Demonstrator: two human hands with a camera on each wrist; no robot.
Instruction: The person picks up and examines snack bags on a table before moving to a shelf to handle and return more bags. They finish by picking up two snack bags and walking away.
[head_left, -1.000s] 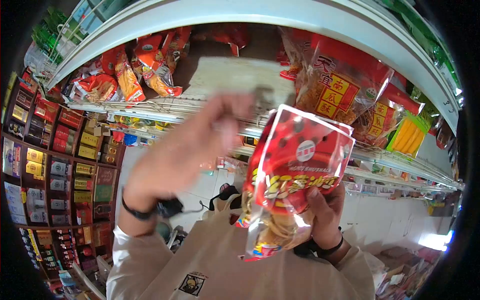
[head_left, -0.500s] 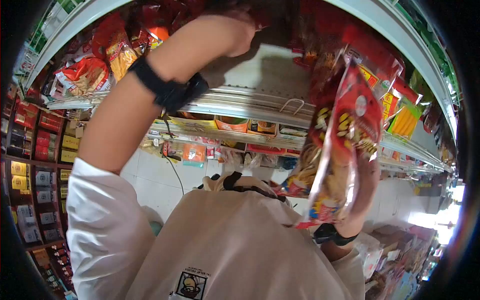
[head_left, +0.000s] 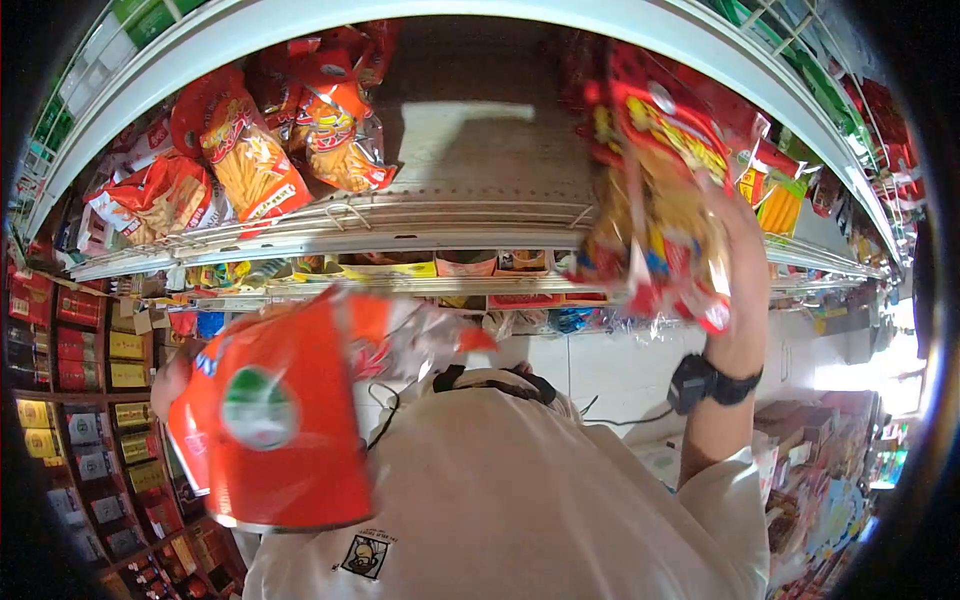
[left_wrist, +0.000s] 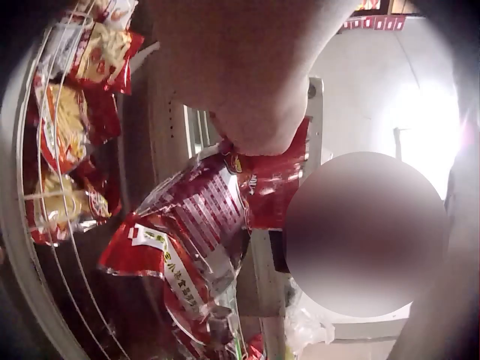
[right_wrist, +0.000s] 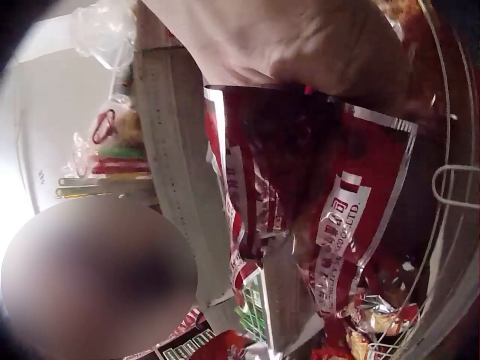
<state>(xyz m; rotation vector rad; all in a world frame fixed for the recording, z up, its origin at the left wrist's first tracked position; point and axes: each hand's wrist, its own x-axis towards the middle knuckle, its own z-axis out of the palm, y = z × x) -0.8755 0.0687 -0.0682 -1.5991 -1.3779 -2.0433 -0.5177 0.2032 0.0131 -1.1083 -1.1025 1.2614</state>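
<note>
In the head view my left hand (head_left: 172, 380) grips a large orange-red snack bag (head_left: 300, 420) with a green round emblem, in front of my chest at left. The bag covers most of that hand. My right hand (head_left: 735, 235) holds red-topped snack bags (head_left: 660, 150) with clear lower parts at the right of the shelf's front edge. In the left wrist view the left hand (left_wrist: 247, 75) is above red bags (left_wrist: 202, 202). The right wrist view shows the right hand (right_wrist: 300, 45) at the top edge of a red bag (right_wrist: 360, 195).
Snack bags (head_left: 250, 150) lie at the left of the shelf (head_left: 480, 160), behind a wire rail (head_left: 420, 215). More packets (head_left: 785, 210) are at its right. Lower shelves (head_left: 470, 270) hold goods, and a cabinet of boxes (head_left: 90, 400) stands at far left.
My left hand went up into the shelf and is now back down at left with the orange-red bag. My right hand has raised its red bags toward the right of the shelf.
</note>
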